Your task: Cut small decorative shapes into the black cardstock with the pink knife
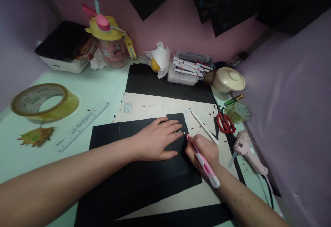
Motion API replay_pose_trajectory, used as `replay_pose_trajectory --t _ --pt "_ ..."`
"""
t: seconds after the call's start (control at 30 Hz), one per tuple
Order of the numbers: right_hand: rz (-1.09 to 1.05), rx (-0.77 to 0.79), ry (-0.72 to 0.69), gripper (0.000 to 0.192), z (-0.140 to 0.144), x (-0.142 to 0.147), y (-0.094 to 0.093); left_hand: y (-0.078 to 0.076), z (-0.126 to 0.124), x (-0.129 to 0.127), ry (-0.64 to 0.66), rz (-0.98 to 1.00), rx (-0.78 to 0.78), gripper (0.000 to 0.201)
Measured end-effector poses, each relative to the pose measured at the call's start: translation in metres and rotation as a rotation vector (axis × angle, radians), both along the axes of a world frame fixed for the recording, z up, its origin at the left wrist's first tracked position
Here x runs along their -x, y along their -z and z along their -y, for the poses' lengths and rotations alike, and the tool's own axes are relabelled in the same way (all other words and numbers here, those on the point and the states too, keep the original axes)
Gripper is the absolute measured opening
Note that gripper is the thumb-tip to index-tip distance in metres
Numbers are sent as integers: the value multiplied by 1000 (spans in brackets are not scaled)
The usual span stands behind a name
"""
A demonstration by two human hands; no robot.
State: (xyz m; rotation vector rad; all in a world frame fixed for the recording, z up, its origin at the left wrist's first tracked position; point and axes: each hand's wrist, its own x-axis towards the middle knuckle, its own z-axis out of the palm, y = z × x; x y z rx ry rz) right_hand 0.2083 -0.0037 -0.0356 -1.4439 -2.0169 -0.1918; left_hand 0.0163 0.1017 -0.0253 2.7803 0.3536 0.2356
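Observation:
My left hand (157,140) lies flat with fingers spread on a sheet of black paper (139,182), pressing it down. In my right hand (203,151) is a pink and white utility knife (204,163), gripped like a pen. Its tip meets the black paper near its right edge, just beyond my left fingertips. Small white cut-out marks (180,131) show in the paper there; the blade itself is too small to make out. Beneath lies a pale board (144,106) with blue drawn lines and black paper scraps.
A white stylus (204,127), red-handled scissors (226,123) and a glue gun (249,153) lie to the right. On the left are a tape roll (69,99), a ruler (82,125) and a leaf (36,136). A cup (112,51), a marker box (183,77) and a lidded bowl (227,82) stand behind.

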Motion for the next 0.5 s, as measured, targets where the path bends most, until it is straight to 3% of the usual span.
replay_pose_trajectory --t 0.5 --pt "-5 32 -5 15 -2 2 -3 -1 0 0 3 -9 3 55"
